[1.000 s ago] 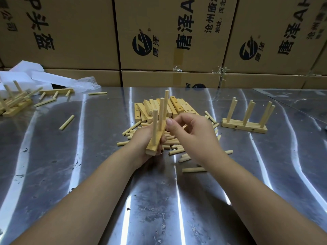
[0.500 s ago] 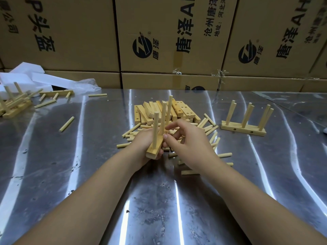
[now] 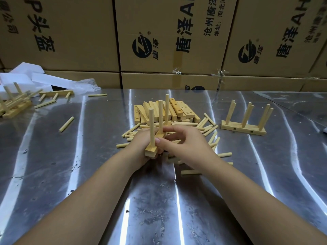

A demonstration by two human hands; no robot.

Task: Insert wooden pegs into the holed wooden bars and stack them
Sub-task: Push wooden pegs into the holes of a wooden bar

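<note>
- I see the left hand (image 3: pixel 139 144) gripping the wooden bar (image 3: pixel 151 151), three pegs (image 3: pixel 151 124) upright in it.
- The right hand (image 3: pixel 187 144) pinches the same bar from the right.

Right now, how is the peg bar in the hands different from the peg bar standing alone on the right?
The held bar shows three pegs in one row; the right bar shows six, in pairs. The left hand grips the held bar, its length pointing away from the camera; the right bar rests on the table crosswise, untouched. Both are pale wood with upright pegs.
</note>
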